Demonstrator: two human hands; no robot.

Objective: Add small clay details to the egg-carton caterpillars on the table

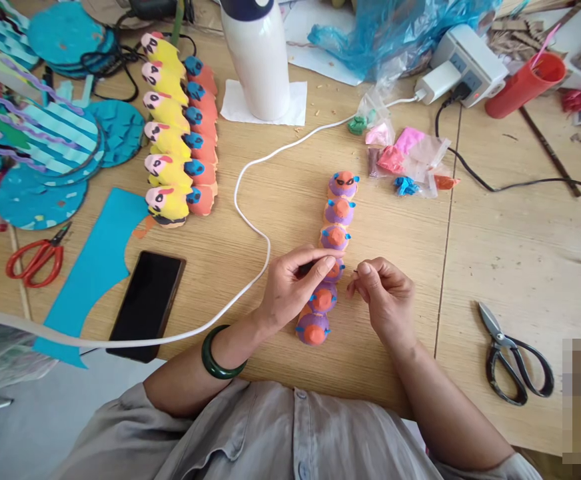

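A row of several orange-and-purple clay figures (pixel 336 237) with blue side pieces stands on an egg-carton strip. Only the farthest figure (pixel 344 183) has black markings. My left hand (pixel 298 277) lies over the middle of the row, fingers and thumb drawn together; a dark patch shows between them, but I cannot make out what it is. The fourth figure (pixel 337 269) is partly hidden by that hand. Just right of the row, my right hand (pixel 383 290) pinches a tiny dark bit (pixel 355 271) between thumb and forefinger.
Bags of coloured clay (pixel 410 157) lie beyond the row. Black-handled scissors (pixel 513 357) are at right, a phone (pixel 145 303) and red-handled scissors (pixel 35 260) at left. A white cable (pixel 265 233) crosses the table. Finished yellow figures (pixel 165 133) and a white flask (pixel 258 67) stand farther back.
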